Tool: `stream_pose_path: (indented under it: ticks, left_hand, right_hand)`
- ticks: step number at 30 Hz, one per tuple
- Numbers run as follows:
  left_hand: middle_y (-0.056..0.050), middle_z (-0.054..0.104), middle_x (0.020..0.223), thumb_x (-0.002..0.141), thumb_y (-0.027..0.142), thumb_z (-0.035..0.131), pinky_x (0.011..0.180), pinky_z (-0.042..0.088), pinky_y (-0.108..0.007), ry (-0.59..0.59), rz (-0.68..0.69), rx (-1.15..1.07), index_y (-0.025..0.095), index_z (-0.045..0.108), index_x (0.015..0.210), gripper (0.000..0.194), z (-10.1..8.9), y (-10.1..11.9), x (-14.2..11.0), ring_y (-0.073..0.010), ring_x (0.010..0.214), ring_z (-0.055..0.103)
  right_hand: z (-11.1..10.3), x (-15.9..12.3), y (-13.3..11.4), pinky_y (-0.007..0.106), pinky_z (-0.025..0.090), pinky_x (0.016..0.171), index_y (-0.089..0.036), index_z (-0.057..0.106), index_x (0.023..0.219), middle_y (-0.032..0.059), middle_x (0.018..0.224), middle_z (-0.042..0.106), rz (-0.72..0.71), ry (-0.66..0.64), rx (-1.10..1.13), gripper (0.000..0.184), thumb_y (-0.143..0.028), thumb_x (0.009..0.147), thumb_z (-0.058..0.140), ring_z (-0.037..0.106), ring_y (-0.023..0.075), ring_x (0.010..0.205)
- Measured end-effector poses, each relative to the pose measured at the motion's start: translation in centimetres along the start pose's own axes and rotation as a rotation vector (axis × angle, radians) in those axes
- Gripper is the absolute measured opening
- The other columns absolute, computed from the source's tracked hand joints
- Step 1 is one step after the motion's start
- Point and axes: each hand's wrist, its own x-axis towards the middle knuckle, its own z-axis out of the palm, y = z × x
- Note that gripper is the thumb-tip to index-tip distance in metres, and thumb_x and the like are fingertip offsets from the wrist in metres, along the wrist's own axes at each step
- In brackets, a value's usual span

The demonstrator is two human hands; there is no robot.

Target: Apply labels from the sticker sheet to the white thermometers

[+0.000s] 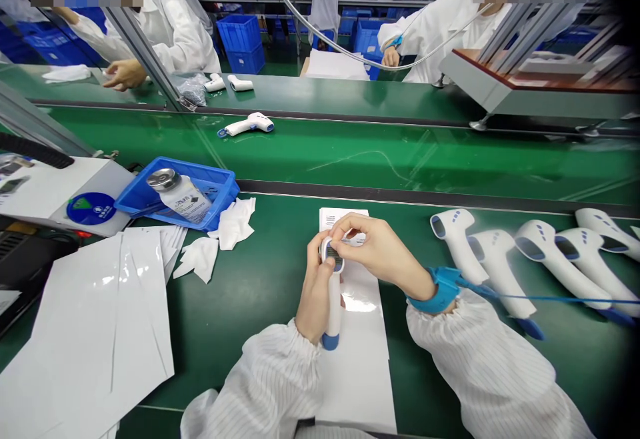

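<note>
- Gun-shaped device, white with a blue end cap, was held above white sheets on the green counter, between both hands; handle was pointed toward the wearer.
- Left hand: closed around the device, fingers wrapped at the side, thumb laid by the small screen.
- Right hand: fingertips bunched nearly together at the screen end, device touched; whether anything thin was pinched could not be told.
- Blue wrist strap was worn on the right wrist, its cord drawn off to the right.
- Several similar devices were laid in a slanted row at the right of the counter.
- Blue tray was set at the left, a metal-capped bottle tilted in it; crumpled white wipes were left just beside.
- Glossy white papers were spread at the far left, near a white box-shaped unit.
- One more device was carried on the green belt beyond the counter.
- Co-workers in white coats were seen across the belt; faces were blurred.
</note>
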Motion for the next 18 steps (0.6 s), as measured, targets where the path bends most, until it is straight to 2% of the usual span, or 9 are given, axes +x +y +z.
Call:
stream_pose_path:
  ticks: [4,7,9,11,15,18]
  left_hand:
    - [-0.002,0.056,0.099,0.093,0.049,0.043,0.045,0.051,-0.020,0.031,-0.048,-0.001,0.031,0.046,0.122,0.034,0.0,0.8,0.4,-0.0139,0.071,0.056]
    - [-0.003,0.055,0.113,0.094,0.048,0.045,0.053,0.055,-0.022,0.074,0.028,0.045,0.033,0.047,0.122,0.031,-0.1,1.7,-0.1,-0.0169,0.087,0.061]
    - [-0.004,0.052,0.124,0.094,0.047,0.047,0.061,0.057,-0.025,0.102,0.097,0.068,0.034,0.047,0.123,0.032,-0.3,2.4,-0.6,-0.0202,0.100,0.060]
    - [-0.004,0.050,0.128,0.094,0.046,0.047,0.068,0.058,-0.028,0.120,0.150,0.090,0.034,0.047,0.124,0.032,-0.3,2.9,-1.0,-0.0221,0.108,0.058]
    - [-0.005,0.051,0.126,0.096,0.040,0.046,0.082,0.053,-0.034,0.139,0.274,0.168,0.033,0.044,0.127,0.031,-0.4,3.1,-1.5,-0.0197,0.104,0.057]
    - [-0.006,0.050,0.125,0.097,0.035,0.045,0.093,0.046,-0.037,0.157,0.353,0.230,0.031,0.043,0.127,0.030,-0.4,2.9,-1.5,-0.0208,0.110,0.053]
  right_hand:
    - [-0.3,-0.1,-0.1,0.032,0.050,0.079,-0.020,0.064,0.081,0.0008,0.089,0.069,0.057,-0.008,0.098,0.004,-0.024,0.083,0.064,0.064,0.0173,0.084]
    - [-0.6,-0.5,-0.7,0.033,0.051,0.079,-0.020,0.064,0.086,0.0022,0.090,0.068,0.092,-0.010,0.245,0.016,-0.035,0.089,0.059,0.065,0.0180,0.086]
    - [-0.7,-0.9,-1.4,0.032,0.051,0.078,-0.020,0.064,0.086,0.0023,0.091,0.067,0.084,-0.024,0.248,0.018,-0.037,0.090,0.059,0.064,0.0181,0.088]
    - [-0.6,-1.3,-2.2,0.030,0.050,0.076,-0.022,0.065,0.083,0.0018,0.094,0.067,0.050,0.008,0.181,0.014,-0.035,0.087,0.064,0.063,0.0173,0.088]
    - [-0.3,-2.0,-3.3,0.028,0.049,0.073,-0.022,0.063,0.072,0.0013,0.094,0.065,-0.059,0.142,0.045,0.012,-0.024,0.082,0.069,0.062,0.0172,0.090]
    - [-0.2,-2.6,-3.9,0.028,0.049,0.070,-0.023,0.061,0.071,-0.0001,0.086,0.066,-0.108,0.126,0.028,0.013,-0.020,0.083,0.067,0.063,0.0158,0.083]
